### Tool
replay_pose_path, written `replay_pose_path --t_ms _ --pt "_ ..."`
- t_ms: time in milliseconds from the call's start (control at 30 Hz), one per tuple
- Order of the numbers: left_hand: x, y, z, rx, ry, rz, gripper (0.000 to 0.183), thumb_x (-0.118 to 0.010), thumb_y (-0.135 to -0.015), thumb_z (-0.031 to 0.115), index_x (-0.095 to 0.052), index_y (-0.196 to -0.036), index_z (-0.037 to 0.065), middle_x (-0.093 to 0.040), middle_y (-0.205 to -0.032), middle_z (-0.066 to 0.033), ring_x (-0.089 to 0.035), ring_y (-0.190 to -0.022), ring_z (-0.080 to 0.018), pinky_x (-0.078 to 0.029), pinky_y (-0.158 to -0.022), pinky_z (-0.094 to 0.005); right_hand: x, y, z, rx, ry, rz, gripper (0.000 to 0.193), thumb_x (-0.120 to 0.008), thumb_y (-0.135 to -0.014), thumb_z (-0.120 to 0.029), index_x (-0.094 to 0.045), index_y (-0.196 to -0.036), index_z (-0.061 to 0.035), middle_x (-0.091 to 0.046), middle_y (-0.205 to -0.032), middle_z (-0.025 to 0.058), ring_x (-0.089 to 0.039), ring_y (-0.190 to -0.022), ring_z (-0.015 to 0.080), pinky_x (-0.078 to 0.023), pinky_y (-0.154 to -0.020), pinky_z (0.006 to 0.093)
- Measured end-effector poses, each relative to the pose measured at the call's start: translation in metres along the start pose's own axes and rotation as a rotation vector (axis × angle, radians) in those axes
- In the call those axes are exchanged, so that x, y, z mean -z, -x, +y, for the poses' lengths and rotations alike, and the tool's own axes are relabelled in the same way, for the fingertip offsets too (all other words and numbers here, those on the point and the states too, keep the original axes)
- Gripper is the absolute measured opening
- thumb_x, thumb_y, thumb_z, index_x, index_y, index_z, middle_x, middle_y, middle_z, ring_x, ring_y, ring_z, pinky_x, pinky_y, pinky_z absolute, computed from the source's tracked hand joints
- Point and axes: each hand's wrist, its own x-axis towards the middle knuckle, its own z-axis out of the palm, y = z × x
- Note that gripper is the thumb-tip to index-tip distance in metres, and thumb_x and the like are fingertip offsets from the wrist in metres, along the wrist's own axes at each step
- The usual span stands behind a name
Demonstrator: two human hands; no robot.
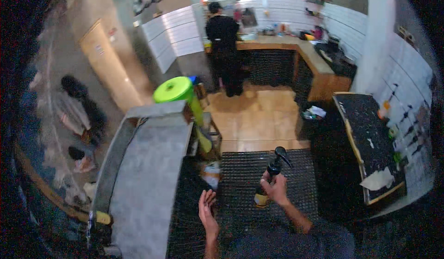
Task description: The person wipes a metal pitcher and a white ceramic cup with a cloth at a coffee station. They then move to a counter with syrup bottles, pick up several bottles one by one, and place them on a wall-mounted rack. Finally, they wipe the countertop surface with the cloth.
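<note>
My right hand [278, 189] is wrapped around the neck of a dark pump bottle [262, 199], which has a yellowish label low on its side. The black pump head [280, 155] sticks up above my fingers, its spout pointing right. The bottle is tilted and held in the air over a dark mat. My left hand [208, 215] is raised to the left of it, fingers stretched out and slightly curved, holding nothing. It is nearest to a white and orange container [212, 174] beside the grey counter.
A long grey counter [148, 180] stands on my left, a lime-green lidded bin [173, 90] past its far end. To the right is a black-topped table [365, 131]. Underfoot lies a black mat [240, 166]. A person in black [223, 34] stands at the back counter [273, 41].
</note>
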Motion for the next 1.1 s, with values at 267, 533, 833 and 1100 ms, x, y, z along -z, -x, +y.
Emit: replay_pose_path --t_ms 267,533,833,1100 --pt "-0.213 -0.018 -0.062 0.075 0.145 -0.341 0.087 -0.04 -0.091 0.066 -0.028 -0.146 -0.001 -0.041 -0.145 -0.0186 -0.044 -0.13 -0.0325 -0.034 -0.106 -0.0458 0.171 -0.027 0.091 -0.285 -0.168 0.181 0.025 -0.074 -0.073 -0.021 -0.066 -0.09 -0.0048 -0.066 -0.08 0.0085 -0.064 -0.071 0.0225 -0.051 -0.067 0.0382" --pt "-0.347 -0.065 -0.139 0.218 0.194 -0.51 0.081 -0.037 -0.094 0.062 -0.026 -0.148 0.003 -0.038 -0.147 -0.0191 -0.041 -0.133 -0.0332 -0.032 -0.107 -0.0488 0.269 -0.102 0.154 -0.2 -0.036 0.421 0.031 -0.074 -0.076 -0.022 -0.061 -0.099 -0.0072 -0.065 -0.084 0.006 -0.062 -0.072 0.0219 -0.051 -0.069 0.0375" --pt "-0.548 -0.191 -0.21 0.267 0.237 -0.799 0.079 -0.035 -0.095 0.059 -0.025 -0.148 0.002 -0.037 -0.146 -0.0204 -0.042 -0.132 -0.0336 -0.031 -0.108 -0.047 0.38 -0.22 0.221 -0.397 0.131 0.728 0.034 -0.074 -0.077 -0.029 -0.059 -0.097 -0.0053 -0.063 -0.086 0.0074 -0.06 -0.077 0.0236 -0.049 -0.074 0.0389" --pt "-0.701 -0.27 -0.205 0.17 0.291 -0.907 0.067 -0.04 -0.098 0.045 -0.03 -0.144 -0.003 -0.04 -0.143 -0.0244 -0.044 -0.129 -0.0368 -0.036 -0.107 -0.0485 0.456 -0.329 0.298 -0.598 0.389 0.974 0.048 -0.073 -0.079 -0.033 -0.056 -0.104 0.0033 -0.065 -0.093 0.0198 -0.063 -0.089 0.0353 -0.048 -0.082 0.0425"
